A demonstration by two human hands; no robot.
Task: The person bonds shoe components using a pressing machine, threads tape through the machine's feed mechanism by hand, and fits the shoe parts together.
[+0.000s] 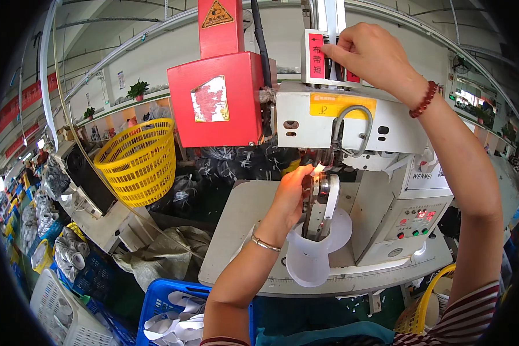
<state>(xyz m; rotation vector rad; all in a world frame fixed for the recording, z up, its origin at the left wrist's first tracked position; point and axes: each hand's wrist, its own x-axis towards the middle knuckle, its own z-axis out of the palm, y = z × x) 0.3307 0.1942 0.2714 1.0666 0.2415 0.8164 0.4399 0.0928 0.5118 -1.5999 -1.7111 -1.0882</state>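
My right hand [378,57] is raised to the small box [316,56] with red labels on top of the grey-white machine [303,118]. Its thumb and bent fingers close on a pale tape [332,20] that runs down into the box. Lower down, my left hand [291,199] is at the machine's metal working head [317,199], fingertips drawn together beside a brightly lit spot. What those fingers hold is hidden. A white curved, cup-like piece [308,268] hangs around the lower part of this head, below my left hand.
A red machine housing [216,104] stands to the left of the head. The pale worktable [242,210] carries a control box [412,225] at right. Below are a blue crate [155,294] of white pieces and a yellow basket [429,305]; another yellow basket [138,161] stands at left.
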